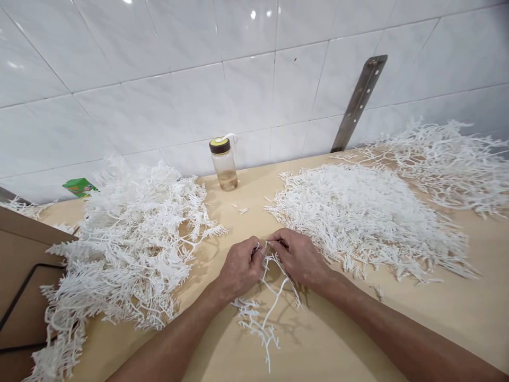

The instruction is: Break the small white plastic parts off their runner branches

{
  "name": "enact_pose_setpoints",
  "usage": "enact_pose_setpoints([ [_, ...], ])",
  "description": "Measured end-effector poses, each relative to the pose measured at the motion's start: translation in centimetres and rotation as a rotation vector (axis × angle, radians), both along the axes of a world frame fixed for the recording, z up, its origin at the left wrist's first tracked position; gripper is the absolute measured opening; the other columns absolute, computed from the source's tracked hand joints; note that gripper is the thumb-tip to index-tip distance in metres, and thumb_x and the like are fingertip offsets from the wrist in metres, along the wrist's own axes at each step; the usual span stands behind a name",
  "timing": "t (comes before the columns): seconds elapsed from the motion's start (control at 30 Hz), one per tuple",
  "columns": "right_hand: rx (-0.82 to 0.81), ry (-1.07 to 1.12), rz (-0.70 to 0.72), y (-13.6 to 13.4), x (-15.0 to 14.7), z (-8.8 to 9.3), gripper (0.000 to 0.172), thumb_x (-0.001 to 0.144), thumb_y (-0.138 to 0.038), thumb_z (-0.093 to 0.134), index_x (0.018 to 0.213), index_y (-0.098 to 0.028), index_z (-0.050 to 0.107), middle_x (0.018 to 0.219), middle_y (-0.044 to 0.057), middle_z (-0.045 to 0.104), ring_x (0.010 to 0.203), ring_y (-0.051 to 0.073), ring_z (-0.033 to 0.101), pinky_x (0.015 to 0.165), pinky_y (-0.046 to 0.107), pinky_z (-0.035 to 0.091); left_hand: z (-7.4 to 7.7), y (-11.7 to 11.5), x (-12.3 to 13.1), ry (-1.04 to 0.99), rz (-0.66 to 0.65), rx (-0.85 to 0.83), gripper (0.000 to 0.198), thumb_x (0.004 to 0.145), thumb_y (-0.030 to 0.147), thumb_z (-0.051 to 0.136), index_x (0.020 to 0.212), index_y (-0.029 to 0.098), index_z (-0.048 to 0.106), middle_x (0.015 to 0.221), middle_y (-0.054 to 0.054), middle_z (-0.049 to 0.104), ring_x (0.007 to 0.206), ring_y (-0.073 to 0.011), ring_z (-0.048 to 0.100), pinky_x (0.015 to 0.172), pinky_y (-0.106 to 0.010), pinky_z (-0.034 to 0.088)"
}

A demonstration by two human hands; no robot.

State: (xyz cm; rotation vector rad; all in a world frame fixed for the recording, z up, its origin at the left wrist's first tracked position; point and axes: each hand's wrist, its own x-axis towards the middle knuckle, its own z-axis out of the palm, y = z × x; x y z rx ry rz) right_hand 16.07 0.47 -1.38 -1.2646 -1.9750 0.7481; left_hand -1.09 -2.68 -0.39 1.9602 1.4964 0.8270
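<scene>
Both hands meet over the middle of the table, closed on a white branching plastic sprig (274, 305). My left hand (242, 268) pinches its upper end between thumb and fingers. Close beside it, my right hand (300, 257) pinches the same piece near the top. Thin forked branches hang down below the hands toward the tabletop. A big tangled heap of white branched sprigs (135, 244) lies to the left of my left hand. To the right, a flatter pile of short white twig tips (369, 212) spreads out near my right hand.
A clear bottle (226, 165) with a dark and yellow lid stands near the tiled wall (246, 90). More long white branches (457, 164) lie at the far right. A green carton (79, 187), a metal bracket (360, 103) and a brown box (27, 286) are around the table's edges.
</scene>
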Motion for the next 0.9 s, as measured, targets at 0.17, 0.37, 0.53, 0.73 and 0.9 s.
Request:
enact_pose_setpoints([
  [0.17, 0.009, -0.038, -0.132, 0.6, -0.5, -0.3, 0.015, 0.088, -0.022, 0.049, 0.077, -0.02, 0.059, 0.074, 0.004, 0.067, 0.068, 0.019, 0.063, 0.066, 0.031, 0.048, 0.0, -0.1, -0.1, -0.083, 0.048, 0.004, 0.024, 0.091, 0.031, 0.046, 0.07, 0.02, 0.044, 0.061, 0.005, 0.039, 0.058, -0.0115, 0.036, 0.057, -0.024, 0.029],
  [0.37, -0.273, 0.251, -0.233, 0.8, 0.2, 0.0, 0.009, 0.085, -0.03, 0.056, 0.083, -0.021, 0.056, 0.056, -0.004, 0.056, 0.033, 0.012, 0.049, 0.036, 0.025, 0.04, -0.1, -0.4, 0.1, -0.205, 0.063, 0.022, 0.024, 0.091, 0.032, 0.049, 0.073, 0.018, 0.053, 0.061, 0.005, 0.043, 0.058, -0.0103, 0.038, 0.057, -0.023, 0.033],
  [0.53, -0.149, 0.349, -0.314, 1.0, 1.1, 0.5, 0.021, 0.084, -0.041, 0.061, 0.082, -0.02, 0.059, 0.062, -0.001, 0.062, 0.042, 0.012, 0.052, 0.043, 0.025, 0.044, -0.7, -0.1, 0.1, -0.309, 0.095, -0.017, 0.025, 0.092, 0.038, 0.052, 0.079, 0.017, 0.059, 0.061, 0.004, 0.044, 0.056, -0.0101, 0.038, 0.055, -0.023, 0.032],
  [0.73, 0.351, 0.165, -0.32, 1.4, 2.2, 1.9, 0.027, 0.091, -0.038, 0.052, 0.096, -0.016, 0.067, 0.097, 0.011, 0.071, 0.059, 0.013, 0.058, 0.065, 0.031, 0.05, -0.9, 0.0, 0.0, -0.332, 0.095, -0.052, 0.024, 0.091, 0.037, 0.052, 0.084, 0.016, 0.061, 0.061, 0.004, 0.045, 0.057, -0.0105, 0.04, 0.055, -0.023, 0.033],
  [0.9, 0.061, 0.133, -0.052, 0.1, 1.0, 1.9, 0.03, 0.09, -0.038, 0.055, 0.103, -0.016, 0.071, 0.086, 0.007, 0.074, 0.065, 0.016, 0.064, 0.062, 0.029, 0.051, -0.6, -0.1, 0.2, -0.307, 0.098, -0.044, 0.021, 0.091, 0.033, 0.052, 0.089, 0.016, 0.064, 0.063, 0.003, 0.049, 0.057, -0.0109, 0.041, 0.055, -0.023, 0.033],
])
